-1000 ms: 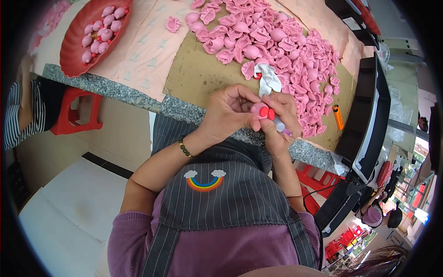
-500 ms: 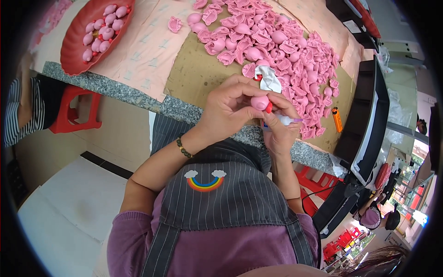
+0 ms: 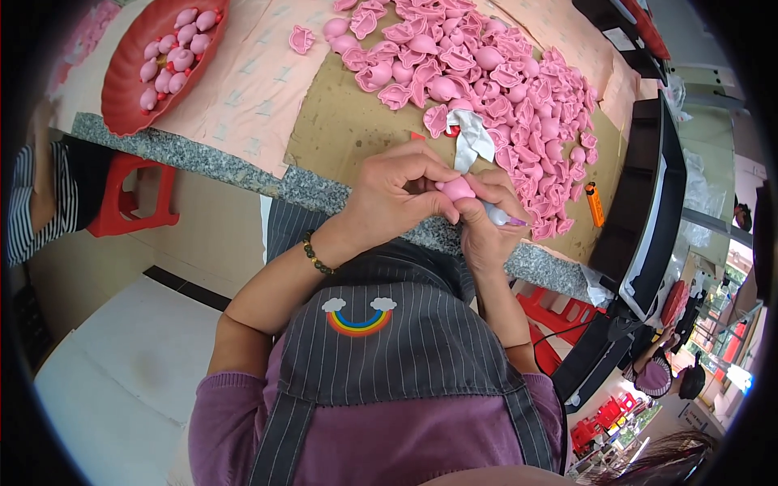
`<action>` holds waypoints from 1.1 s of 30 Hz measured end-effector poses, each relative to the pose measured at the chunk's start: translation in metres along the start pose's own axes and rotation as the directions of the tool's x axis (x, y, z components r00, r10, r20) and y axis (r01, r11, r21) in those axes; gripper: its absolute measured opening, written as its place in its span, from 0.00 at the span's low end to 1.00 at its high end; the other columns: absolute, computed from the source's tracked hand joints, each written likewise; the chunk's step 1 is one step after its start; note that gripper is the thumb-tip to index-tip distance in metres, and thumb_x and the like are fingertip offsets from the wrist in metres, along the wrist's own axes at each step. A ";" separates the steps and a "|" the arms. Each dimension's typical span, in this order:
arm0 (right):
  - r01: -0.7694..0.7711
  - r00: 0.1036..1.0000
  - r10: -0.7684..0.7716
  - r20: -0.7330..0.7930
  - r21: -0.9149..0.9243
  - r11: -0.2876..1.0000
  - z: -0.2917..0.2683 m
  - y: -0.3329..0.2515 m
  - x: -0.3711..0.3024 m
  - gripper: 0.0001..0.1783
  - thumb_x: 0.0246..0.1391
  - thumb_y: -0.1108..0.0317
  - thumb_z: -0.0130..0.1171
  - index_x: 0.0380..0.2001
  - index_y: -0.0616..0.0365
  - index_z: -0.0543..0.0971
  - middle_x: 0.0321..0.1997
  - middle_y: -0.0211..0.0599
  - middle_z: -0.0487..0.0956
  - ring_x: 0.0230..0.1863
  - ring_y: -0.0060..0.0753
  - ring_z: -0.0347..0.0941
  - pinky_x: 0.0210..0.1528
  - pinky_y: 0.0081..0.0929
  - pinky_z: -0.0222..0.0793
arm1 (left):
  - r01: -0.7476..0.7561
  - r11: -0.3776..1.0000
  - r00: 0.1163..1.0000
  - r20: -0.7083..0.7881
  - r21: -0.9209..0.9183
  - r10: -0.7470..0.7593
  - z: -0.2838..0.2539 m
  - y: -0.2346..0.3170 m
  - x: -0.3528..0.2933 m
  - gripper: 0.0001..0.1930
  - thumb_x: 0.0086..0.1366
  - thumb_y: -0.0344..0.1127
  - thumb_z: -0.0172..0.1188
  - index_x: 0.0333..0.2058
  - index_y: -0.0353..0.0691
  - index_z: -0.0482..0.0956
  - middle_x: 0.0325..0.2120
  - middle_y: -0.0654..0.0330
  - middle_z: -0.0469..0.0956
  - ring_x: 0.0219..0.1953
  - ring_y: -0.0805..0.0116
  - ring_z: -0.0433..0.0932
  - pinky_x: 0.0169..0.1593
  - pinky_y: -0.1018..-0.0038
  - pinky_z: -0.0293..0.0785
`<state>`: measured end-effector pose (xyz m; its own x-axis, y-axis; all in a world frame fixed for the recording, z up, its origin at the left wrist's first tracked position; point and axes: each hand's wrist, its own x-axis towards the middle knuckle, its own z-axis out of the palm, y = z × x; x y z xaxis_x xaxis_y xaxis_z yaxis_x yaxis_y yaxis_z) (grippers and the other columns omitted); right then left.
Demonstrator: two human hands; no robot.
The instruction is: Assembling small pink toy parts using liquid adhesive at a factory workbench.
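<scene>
A small, rounded pink piece (image 3: 456, 188) is pinched between the fingertips of both hands, just over the table's front edge. My left hand (image 3: 389, 193) closes on its left side. My right hand (image 3: 489, 227) grips the other side and also has a small whitish bottle with a purple nozzle (image 3: 501, 215) tucked in its fingers. Part of that bottle is hidden by the hand. Beyond the fingertips lies a crumpled white cloth (image 3: 473, 144) against a large heap of similar pink moulded pieces (image 3: 486, 89), some rounded, some shell-like with ruffled rims.
At the far left, a red scalloped plate (image 3: 121, 113) carries several finished-looking pink pieces with small red parts. An orange-and-black tool (image 3: 595, 204) lies right of the heap. Brown cardboard (image 3: 328, 121) covers the granite-edged table (image 3: 211, 154). A red stool (image 3: 134, 194) and a person in stripes are at left.
The pink piece has turned in my fingers, so its red part no longer shows. A small red patch now appears on the cardboard behind my left hand.
</scene>
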<state>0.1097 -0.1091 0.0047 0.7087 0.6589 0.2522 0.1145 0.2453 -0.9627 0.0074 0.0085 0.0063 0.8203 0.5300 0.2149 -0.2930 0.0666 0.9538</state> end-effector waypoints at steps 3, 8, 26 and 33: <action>0.026 0.999 -0.026 -0.021 -0.033 0.999 0.002 -0.002 0.000 0.12 0.36 0.76 0.67 0.29 0.65 0.79 0.29 0.37 0.75 0.31 0.26 0.69 0.35 0.20 0.63 | 0.008 1.000 1.000 0.010 -0.010 -0.008 0.000 0.000 0.001 0.11 0.48 0.19 0.63 0.33 0.29 0.76 0.32 0.57 0.72 0.30 0.75 0.75 0.29 0.83 0.73; 0.053 0.999 -0.054 -0.009 -0.073 0.996 0.002 -0.002 0.000 0.12 0.36 0.76 0.67 0.29 0.65 0.79 0.29 0.37 0.75 0.31 0.26 0.69 0.35 0.20 0.63 | -0.032 0.998 0.999 0.006 -0.050 0.033 0.001 0.003 0.001 0.11 0.48 0.18 0.62 0.33 0.28 0.76 0.31 0.57 0.72 0.29 0.75 0.76 0.29 0.82 0.74; -0.063 0.998 0.066 -0.002 0.264 0.963 0.005 -0.002 0.000 0.12 0.34 0.80 0.67 0.22 0.62 0.73 0.34 0.39 0.72 0.38 0.32 0.70 0.46 0.29 0.66 | 0.057 0.932 0.988 -0.113 -0.359 -0.104 0.008 -0.004 -0.003 0.07 0.51 0.20 0.60 0.31 0.34 0.79 0.33 0.58 0.75 0.36 0.75 0.75 0.40 0.80 0.73; -0.008 0.999 0.018 -0.047 0.207 0.978 0.004 0.001 -0.003 0.10 0.34 0.78 0.68 0.22 0.63 0.75 0.32 0.40 0.75 0.36 0.31 0.71 0.41 0.27 0.66 | 0.048 0.949 0.992 -0.098 -0.311 -0.082 0.006 -0.008 -0.004 0.08 0.51 0.27 0.63 0.31 0.35 0.78 0.34 0.55 0.76 0.36 0.72 0.75 0.40 0.80 0.72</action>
<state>0.1054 -0.1078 0.0034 0.7429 0.6289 0.2295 -0.0380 0.3819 -0.9234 0.0098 0.0010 -0.0011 0.7892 0.6034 0.1142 -0.3919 0.3516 0.8502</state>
